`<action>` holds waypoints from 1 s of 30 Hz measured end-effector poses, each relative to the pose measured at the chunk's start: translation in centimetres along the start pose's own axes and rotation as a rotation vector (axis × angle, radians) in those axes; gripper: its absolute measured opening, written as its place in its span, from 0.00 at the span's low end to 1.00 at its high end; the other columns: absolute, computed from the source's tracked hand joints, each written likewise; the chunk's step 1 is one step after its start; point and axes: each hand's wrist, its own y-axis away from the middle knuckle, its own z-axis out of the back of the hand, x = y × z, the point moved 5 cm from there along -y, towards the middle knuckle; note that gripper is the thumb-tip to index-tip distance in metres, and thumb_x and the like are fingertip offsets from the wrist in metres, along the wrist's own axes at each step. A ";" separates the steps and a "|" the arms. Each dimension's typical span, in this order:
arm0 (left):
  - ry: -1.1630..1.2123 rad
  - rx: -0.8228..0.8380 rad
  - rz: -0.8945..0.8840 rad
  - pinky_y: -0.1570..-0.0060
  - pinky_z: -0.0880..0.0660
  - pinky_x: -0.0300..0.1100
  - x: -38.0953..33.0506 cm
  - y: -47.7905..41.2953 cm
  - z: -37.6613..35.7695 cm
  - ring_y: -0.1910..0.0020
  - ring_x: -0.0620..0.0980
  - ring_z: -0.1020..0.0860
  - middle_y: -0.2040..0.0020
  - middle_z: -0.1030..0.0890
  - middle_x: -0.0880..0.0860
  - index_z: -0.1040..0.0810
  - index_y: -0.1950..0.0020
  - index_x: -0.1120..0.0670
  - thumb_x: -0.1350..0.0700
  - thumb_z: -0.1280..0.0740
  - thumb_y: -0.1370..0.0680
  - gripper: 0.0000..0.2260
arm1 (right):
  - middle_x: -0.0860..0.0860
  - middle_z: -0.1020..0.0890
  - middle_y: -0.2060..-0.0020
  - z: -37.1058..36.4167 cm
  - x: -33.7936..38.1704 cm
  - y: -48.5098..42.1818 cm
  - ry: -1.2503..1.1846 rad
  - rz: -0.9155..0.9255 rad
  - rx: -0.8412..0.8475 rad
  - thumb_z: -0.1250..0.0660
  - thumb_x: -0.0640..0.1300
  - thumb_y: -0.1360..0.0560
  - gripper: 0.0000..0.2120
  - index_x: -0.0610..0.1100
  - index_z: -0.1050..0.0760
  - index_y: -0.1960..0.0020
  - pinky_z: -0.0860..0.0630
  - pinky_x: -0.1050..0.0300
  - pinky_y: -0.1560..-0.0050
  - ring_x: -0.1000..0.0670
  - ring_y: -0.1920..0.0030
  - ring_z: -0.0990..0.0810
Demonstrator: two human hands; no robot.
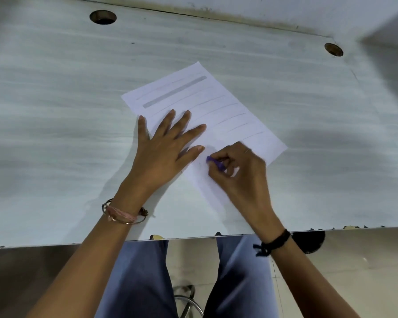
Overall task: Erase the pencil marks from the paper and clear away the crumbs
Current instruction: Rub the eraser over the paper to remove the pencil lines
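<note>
A white sheet of paper (218, 104) lies tilted on the pale table (55, 111). It carries several faint slanted pencil lines and one thick grey pencil bar (175, 91) near its far end. My left hand (166, 148) lies flat on the sheet's left side, fingers spread, pinning it down. My right hand (237, 173) is closed around a small purple eraser (213, 161), whose tip touches the lower part of the paper. I cannot make out any crumbs.
Two round cable holes (103, 17) (333, 49) sit near the table's far edge, where a wall rises. The chipped front edge (193, 236) runs just below my wrists. Under it are my legs, a metal stool frame (186, 299) and the floor.
</note>
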 end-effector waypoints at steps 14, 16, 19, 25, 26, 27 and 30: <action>-0.003 0.010 -0.005 0.31 0.63 0.66 0.0 0.1 0.0 0.23 0.46 0.57 0.22 0.53 0.42 0.51 0.25 0.33 0.34 0.57 0.22 0.25 | 0.51 0.20 0.64 0.8 -0.9 -0.7 0.018 0.008 0.010 0.27 0.36 0.32 0.05 0.43 0.19 0.57 0.30 0.69 0.62 0.57 0.65 0.27; 0.001 0.011 0.002 0.31 0.63 0.66 -0.1 0.0 0.0 0.22 0.46 0.57 0.22 0.53 0.43 0.50 0.25 0.33 0.34 0.57 0.22 0.24 | 0.51 0.20 0.64 1.1 -1.0 -0.9 0.029 -0.008 -0.036 0.27 0.36 0.32 0.04 0.42 0.19 0.58 0.31 0.71 0.62 0.56 0.65 0.27; 0.006 0.007 0.004 0.31 0.63 0.66 -0.1 0.1 0.0 0.23 0.46 0.57 0.22 0.52 0.42 0.50 0.25 0.33 0.34 0.57 0.22 0.24 | 0.49 0.21 0.64 -1.1 1.5 1.4 0.009 0.081 0.105 0.28 0.35 0.32 0.04 0.41 0.19 0.58 0.30 0.70 0.63 0.54 0.66 0.27; -0.007 0.010 -0.005 0.31 0.62 0.66 0.0 0.0 -0.1 0.23 0.46 0.57 0.22 0.53 0.42 0.52 0.25 0.33 0.33 0.62 0.24 0.26 | 0.50 0.20 0.64 2.1 -1.9 -1.6 0.052 -0.036 -0.083 0.28 0.36 0.31 0.04 0.43 0.19 0.58 0.31 0.70 0.63 0.55 0.65 0.26; -0.005 0.007 -0.005 0.31 0.62 0.66 0.0 0.0 -0.1 0.23 0.46 0.57 0.22 0.53 0.42 0.52 0.25 0.33 0.33 0.62 0.24 0.26 | 0.49 0.20 0.64 1.7 -1.6 -1.3 0.036 -0.032 -0.073 0.28 0.36 0.32 0.04 0.42 0.19 0.58 0.30 0.69 0.63 0.54 0.65 0.26; -0.001 0.006 -0.004 0.31 0.62 0.66 0.0 0.0 -0.1 0.23 0.46 0.57 0.22 0.53 0.42 0.51 0.25 0.33 0.33 0.62 0.24 0.27 | 0.49 0.20 0.64 0.9 -0.8 -0.6 0.015 -0.012 -0.025 0.28 0.35 0.32 0.04 0.42 0.19 0.58 0.30 0.68 0.63 0.54 0.66 0.26; -0.004 0.000 -0.007 0.31 0.62 0.66 0.1 0.1 -0.1 0.23 0.46 0.57 0.22 0.52 0.43 0.50 0.25 0.33 0.33 0.60 0.24 0.26 | 0.49 0.21 0.63 -1.2 1.7 1.9 -0.004 0.112 0.128 0.28 0.34 0.32 0.05 0.41 0.19 0.58 0.30 0.70 0.61 0.55 0.65 0.27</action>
